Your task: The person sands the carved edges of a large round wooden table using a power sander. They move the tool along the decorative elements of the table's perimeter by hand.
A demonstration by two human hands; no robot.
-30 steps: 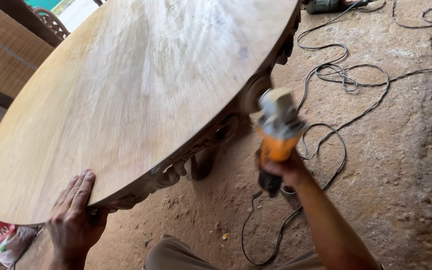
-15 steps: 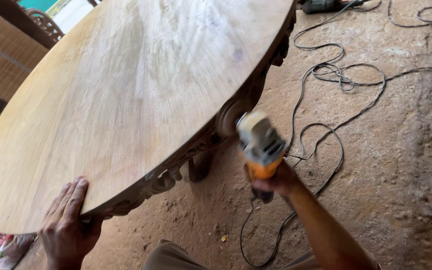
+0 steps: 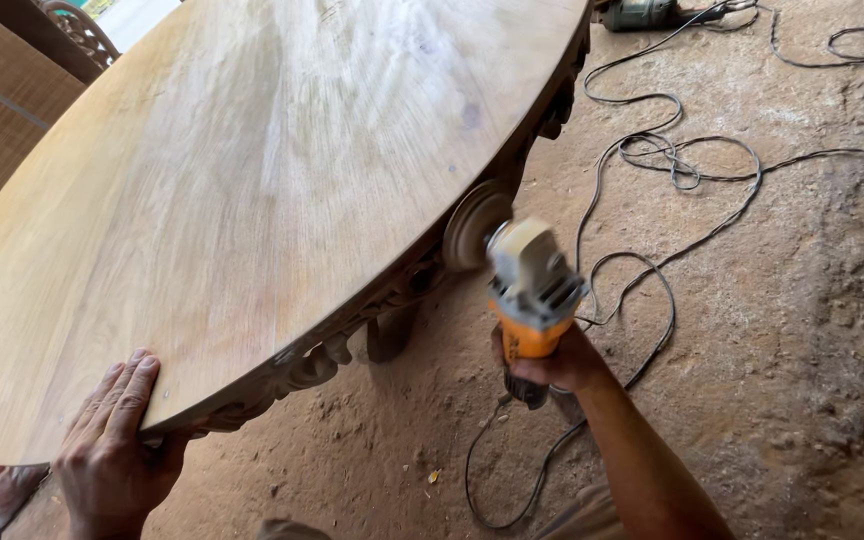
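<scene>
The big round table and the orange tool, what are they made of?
The table top looks like bare, unvarnished wood: pale, matte, with long grain streaks, and a carved wooden edge below. The orange tool in the right hand seems to have a plastic body with a dusty grey head, perhaps metal. Its round disc is too blurred to tell.

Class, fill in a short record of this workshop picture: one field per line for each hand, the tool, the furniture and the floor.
Left hand: flat on the near edge of the round pale wooden tabletop
Right hand: gripping the orange and grey handheld sander
Sander disc: at the tabletop's carved rim
Floor: brown dirt, with black cables trailing
</scene>
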